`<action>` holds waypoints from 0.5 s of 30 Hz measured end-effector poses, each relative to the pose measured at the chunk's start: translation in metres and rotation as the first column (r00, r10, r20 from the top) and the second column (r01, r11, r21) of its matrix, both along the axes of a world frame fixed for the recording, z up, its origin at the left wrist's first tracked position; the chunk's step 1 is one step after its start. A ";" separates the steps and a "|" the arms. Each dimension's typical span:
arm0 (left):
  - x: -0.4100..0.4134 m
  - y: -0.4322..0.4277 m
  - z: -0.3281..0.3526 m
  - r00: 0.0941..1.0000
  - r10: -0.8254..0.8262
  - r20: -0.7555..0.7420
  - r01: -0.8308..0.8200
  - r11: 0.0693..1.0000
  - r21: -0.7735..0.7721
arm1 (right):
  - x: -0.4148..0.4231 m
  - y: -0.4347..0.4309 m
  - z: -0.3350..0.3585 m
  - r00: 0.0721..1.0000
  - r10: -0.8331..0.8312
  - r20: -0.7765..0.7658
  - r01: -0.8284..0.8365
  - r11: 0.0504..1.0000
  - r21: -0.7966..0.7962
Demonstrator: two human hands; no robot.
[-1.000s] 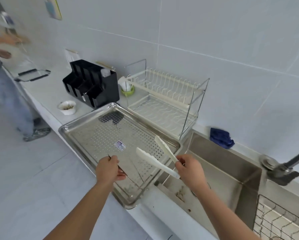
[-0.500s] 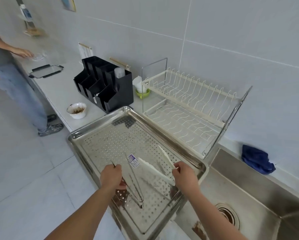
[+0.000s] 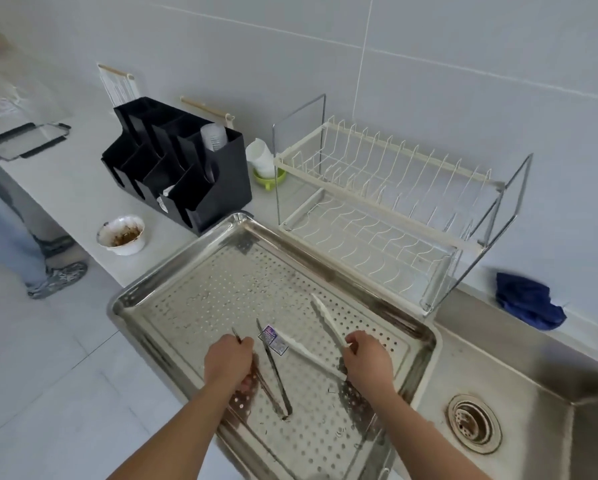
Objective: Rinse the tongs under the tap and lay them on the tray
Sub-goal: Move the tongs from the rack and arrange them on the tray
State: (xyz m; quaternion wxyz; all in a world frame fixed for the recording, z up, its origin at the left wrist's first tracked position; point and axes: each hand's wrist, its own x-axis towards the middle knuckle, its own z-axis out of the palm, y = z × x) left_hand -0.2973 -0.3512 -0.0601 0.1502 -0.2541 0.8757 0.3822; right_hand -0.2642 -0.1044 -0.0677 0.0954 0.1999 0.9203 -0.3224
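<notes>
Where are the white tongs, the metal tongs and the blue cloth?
white tongs [image 3: 326,317], head view, on the far arm.
metal tongs [image 3: 273,365], head view, middle of one arm.
blue cloth [image 3: 528,303], head view, its middle.

white tongs [image 3: 302,349] and dark metal tongs [image 3: 274,368] on the steel tray [image 3: 176,259]
white pair splayed in a V, right side; metal pair just left, hinge nearest; tray perforated, shiny

A black organiser [image 3: 186,174] is set near a wire dish rack [image 3: 387,202]. A blue cloth [image 3: 528,304] is bunched beyond the rack.
</notes>
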 end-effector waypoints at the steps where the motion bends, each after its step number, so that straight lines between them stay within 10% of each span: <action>1: -0.006 -0.005 0.002 0.999 -0.047 -0.008 0.046 0.998 -0.047 | 0.001 -0.005 0.001 1.000 -0.016 -0.005 0.016 1.000 0.002; 15: -0.025 -0.032 0.010 0.894 -0.447 -0.031 0.414 0.850 -0.324 | 0.019 -0.047 0.026 0.978 -0.197 -0.071 0.196 0.980 -0.027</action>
